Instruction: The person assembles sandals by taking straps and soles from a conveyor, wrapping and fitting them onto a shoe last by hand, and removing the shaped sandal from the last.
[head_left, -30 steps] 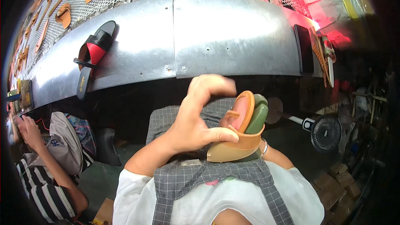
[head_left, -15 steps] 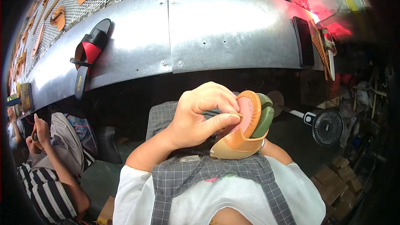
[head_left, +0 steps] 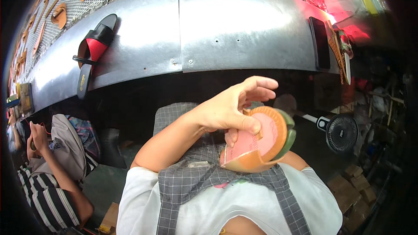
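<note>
A half-made shoe [head_left: 270, 126] is held sole-up above my lap, with a pink insole, a tan pleated leather edge and a tan upper band wrapped about it. A green shoe last [head_left: 289, 134] shows behind its far edge. My left hand [head_left: 233, 109] rests its thumb on the pink surface beside a small tan tab [head_left: 260, 135], while its fingers stretch out apart past the rim. Of my right side only the forearm [head_left: 295, 159] shows, leading in behind the shoe. The right hand supports the shoe from there, its fingers mostly hidden.
Across the front runs a metal bench [head_left: 244, 26], bearing a black sandal [head_left: 96, 45] with red lining and a dark phone [head_left: 320, 43]. Leather pieces [head_left: 59, 16] lie on the mesh behind. A small fan [head_left: 342, 133] stands right; a co-worker's hands [head_left: 39, 139] are at left.
My left hand has gone from pinching the tan tab to spreading its fingers, the thumb staying on the insole. The shoe has turned, showing more of its pink face.
</note>
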A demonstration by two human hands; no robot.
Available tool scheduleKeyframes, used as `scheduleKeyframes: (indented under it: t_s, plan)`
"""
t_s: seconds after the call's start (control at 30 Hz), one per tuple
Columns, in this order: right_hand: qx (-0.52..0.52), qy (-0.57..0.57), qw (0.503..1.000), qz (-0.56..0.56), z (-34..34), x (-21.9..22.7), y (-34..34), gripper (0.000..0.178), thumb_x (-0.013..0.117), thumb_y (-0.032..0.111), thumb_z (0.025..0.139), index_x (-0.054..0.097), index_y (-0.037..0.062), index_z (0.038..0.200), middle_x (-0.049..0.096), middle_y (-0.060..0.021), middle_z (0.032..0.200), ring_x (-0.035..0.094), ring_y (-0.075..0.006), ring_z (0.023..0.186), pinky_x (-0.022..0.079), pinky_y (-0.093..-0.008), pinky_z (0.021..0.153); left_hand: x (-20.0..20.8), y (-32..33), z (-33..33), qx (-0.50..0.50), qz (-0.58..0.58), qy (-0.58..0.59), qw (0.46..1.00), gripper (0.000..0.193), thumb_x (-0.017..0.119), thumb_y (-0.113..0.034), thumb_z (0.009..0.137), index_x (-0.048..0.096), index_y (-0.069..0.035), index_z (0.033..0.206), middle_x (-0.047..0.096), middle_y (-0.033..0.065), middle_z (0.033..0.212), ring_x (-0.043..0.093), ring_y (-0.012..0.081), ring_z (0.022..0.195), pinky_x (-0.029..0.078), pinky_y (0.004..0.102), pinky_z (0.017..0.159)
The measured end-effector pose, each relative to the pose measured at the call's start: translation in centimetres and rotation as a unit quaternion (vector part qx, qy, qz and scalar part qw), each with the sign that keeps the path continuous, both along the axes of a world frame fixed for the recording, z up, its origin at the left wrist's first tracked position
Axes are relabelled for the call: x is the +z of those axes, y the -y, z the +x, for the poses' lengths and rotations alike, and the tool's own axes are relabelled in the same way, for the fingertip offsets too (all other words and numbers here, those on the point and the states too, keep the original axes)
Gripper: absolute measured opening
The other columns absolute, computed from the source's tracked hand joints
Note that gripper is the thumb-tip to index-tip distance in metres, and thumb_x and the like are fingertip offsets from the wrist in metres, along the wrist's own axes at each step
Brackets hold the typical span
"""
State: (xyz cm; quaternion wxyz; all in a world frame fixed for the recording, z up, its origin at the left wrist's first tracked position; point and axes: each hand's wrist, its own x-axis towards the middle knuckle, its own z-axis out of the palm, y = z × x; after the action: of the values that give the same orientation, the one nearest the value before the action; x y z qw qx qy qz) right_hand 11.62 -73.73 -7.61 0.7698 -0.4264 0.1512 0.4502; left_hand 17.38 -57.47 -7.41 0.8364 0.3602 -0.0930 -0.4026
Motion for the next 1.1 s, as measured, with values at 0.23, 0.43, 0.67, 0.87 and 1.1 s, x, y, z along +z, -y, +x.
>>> scheduleKeyframes:
  t_s: [0.23, 0.43, 0.67, 0.87, 1.1]
  plan:
    - [-0.202, 0.052, 0.931, 0.299, -0.2, -5.4, 1.9, 0.029, 0.055, 0.041, 0.093, 0.050, 0.0124, 0.087, 0.055, -0.0035, 0.084, 0.050, -0.0173, 0.077, 0.043, -0.0310, 0.069, -0.2, -2.8, -4.4, 0.060, 0.235, 0.108, 0.964, 0.018, 0.050, -0.021, 0.094, 0.054, -0.004, 0.100, 0.058, 0.0067, 0.096, 0.055, 0.0165, 0.089, 0.044, 0.0317, 0.081]
    - [-0.223, -0.004, 0.972, 0.071, -0.7, -3.4, 2.2, 0.024, 0.055, 0.036, 0.093, 0.050, 0.0137, 0.087, 0.054, -0.0012, 0.082, 0.047, -0.0162, 0.079, 0.042, -0.0292, 0.071, -1.1, -2.2, -8.8, 0.041, 0.233, 0.171, 0.957, 0.025, 0.052, -0.023, 0.096, 0.057, -0.003, 0.082, 0.056, 0.0058, 0.072, 0.052, 0.0190, 0.064, 0.043, 0.0326, 0.062]
    - [-0.223, -0.042, 0.902, 0.367, -1.5, -7.8, 2.8, 0.025, 0.054, 0.035, 0.094, 0.048, 0.0121, 0.087, 0.053, -0.0036, 0.086, 0.051, -0.0200, 0.089, 0.044, -0.0348, 0.082, -3.4, -2.8, -7.6, -0.081, 0.076, -0.017, 0.994, 0.028, 0.055, -0.020, 0.096, 0.060, 0.002, 0.080, 0.059, 0.0020, 0.076, 0.051, 0.0078, 0.071, 0.043, 0.0255, 0.067]
    - [-0.131, 0.004, 0.952, 0.275, 0.0, -4.1, 1.7, 0.033, 0.050, 0.040, 0.094, 0.041, 0.0132, 0.077, 0.052, -0.0054, 0.079, 0.049, -0.0200, 0.074, 0.045, -0.0344, 0.074, -3.6, -1.7, -6.4, -0.089, 0.149, -0.030, 0.984, 0.033, 0.076, -0.017, 0.080, 0.056, -0.003, 0.059, 0.054, -0.0016, 0.056, 0.049, 0.0061, 0.055, 0.038, 0.0248, 0.052]
    - [-0.218, 0.096, 0.971, -0.017, 1.3, -1.9, 0.8, 0.027, 0.057, 0.027, 0.095, 0.059, 0.0039, 0.109, 0.067, -0.0124, 0.101, 0.067, -0.0185, 0.087, 0.055, -0.0280, 0.078, -1.2, -4.7, -1.4, 0.153, 0.154, 0.047, 0.975, 0.060, 0.084, -0.018, 0.066, 0.054, -0.005, 0.117, 0.054, 0.0039, 0.104, 0.056, 0.0136, 0.096, 0.048, 0.0307, 0.084]
